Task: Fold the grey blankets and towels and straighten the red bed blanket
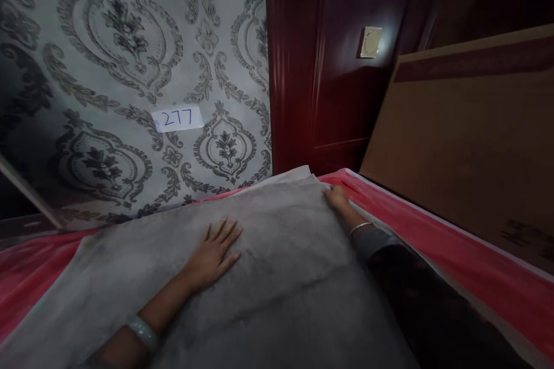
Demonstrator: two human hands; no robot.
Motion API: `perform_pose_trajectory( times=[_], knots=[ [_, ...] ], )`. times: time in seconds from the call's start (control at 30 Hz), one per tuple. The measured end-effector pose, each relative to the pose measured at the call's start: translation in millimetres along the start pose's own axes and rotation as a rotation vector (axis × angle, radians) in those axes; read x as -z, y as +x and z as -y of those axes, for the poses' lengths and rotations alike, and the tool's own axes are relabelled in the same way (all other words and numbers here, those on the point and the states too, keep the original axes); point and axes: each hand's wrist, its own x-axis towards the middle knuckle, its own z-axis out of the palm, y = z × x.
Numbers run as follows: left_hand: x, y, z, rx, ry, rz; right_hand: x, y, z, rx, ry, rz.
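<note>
Head view: the left hand lies open and flat, fingers spread, on a grey cloth, while the right hand is closed on that cloth's right edge, close to its far right corner. The cloth lies across the middle of a red cover, which shows along its left and right edges. Beyond the far edge are patterned wallpaper bearing a paper slip marked 277, dark red panelling and, at right, brown cardboard.

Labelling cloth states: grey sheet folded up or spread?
Spread: the grey sheet lies broad over the red cloth, left hand flat on it, right hand at its far right corner. Doubled underneath: cannot tell.
</note>
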Motion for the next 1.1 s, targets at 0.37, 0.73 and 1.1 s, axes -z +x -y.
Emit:
perform_pose_trajectory(
  times=[0.37, 0.73, 1.1],
  knots=[
    [-16.3, 25.1, 7.1, 0.196, -0.063, -0.068, -22.2, 1.1, 14.1, -0.068, -0.14, -0.047],
    [-8.5, 19.4, 10.6, 0.029, -0.069, -0.083, -43.7, -42.3, 66.2, 0.964, -0.189, 0.324],
    [-14.4, -15.3, 91.3, 0.508, -0.061, -0.179, -36.1, 3.7, 7.2, 0.248, -0.412, 0.185]
  ],
)
